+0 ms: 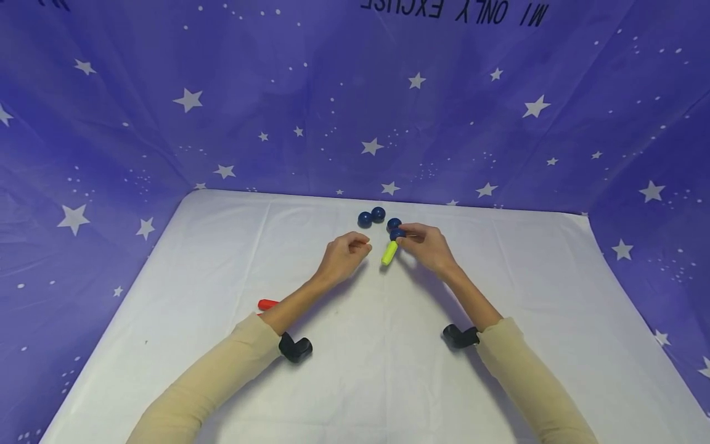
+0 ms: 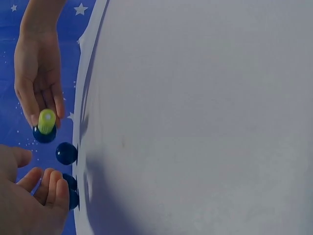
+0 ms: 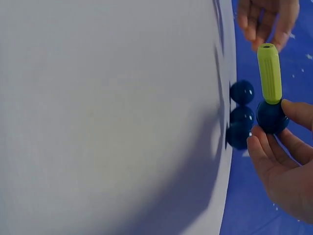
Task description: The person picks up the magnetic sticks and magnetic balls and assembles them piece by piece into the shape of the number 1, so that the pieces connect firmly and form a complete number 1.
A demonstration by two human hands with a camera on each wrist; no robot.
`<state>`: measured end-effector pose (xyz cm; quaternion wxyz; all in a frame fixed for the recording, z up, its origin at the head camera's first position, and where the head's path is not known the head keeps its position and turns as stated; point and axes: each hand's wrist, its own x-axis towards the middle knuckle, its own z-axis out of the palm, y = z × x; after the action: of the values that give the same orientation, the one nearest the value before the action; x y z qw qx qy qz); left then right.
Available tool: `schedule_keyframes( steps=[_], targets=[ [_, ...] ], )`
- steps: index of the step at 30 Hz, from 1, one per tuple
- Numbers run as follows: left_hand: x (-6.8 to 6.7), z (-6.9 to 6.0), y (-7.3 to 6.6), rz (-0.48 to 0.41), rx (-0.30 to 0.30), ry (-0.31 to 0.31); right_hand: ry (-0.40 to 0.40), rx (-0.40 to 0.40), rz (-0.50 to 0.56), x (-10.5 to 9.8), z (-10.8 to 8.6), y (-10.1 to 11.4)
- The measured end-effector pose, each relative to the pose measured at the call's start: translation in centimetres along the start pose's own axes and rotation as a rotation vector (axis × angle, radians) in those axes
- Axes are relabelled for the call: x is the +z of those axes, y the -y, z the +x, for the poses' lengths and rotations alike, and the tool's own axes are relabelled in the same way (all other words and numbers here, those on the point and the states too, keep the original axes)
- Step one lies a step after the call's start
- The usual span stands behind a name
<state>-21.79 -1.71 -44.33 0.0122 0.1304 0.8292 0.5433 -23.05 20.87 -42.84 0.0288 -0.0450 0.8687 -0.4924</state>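
Observation:
My right hand (image 1: 426,246) pinches a dark blue ball (image 1: 396,234) between thumb and fingertips. A yellow-green ribbed rod (image 3: 270,73) is joined to that ball, and the two are held above the white table. In the right wrist view the rod stands out from the ball, its far end showing a small dark hole. My left hand (image 1: 342,256) hovers to the left of the rod, fingers loosely bent and holding nothing. Behind the hands lie more dark blue balls, one (image 1: 394,224) just beyond the held one and a pair (image 1: 364,219) (image 1: 378,214) to its left.
Red rods (image 1: 267,304) lie on the white table (image 1: 377,382), partly hidden under my left forearm. A black device (image 1: 296,348) sits at my left wrist, and another black device (image 1: 460,337) at the right. A purple star-printed cloth (image 1: 310,111) hangs behind the table.

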Motion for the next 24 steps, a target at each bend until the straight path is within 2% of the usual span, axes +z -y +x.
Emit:
schedule_keyframes(
  steps=[12, 24],
  targets=[
    [-0.5, 0.9, 0.8, -0.032, 0.014, -0.051, 0.007, 0.038, -0.012, -2.8, 0.4, -1.2],
    [-0.8, 2.4, 1.4, -0.056, -0.066, -0.082, 0.027, 0.081, -0.057, -4.7, 1.5, -3.1]
  ],
)
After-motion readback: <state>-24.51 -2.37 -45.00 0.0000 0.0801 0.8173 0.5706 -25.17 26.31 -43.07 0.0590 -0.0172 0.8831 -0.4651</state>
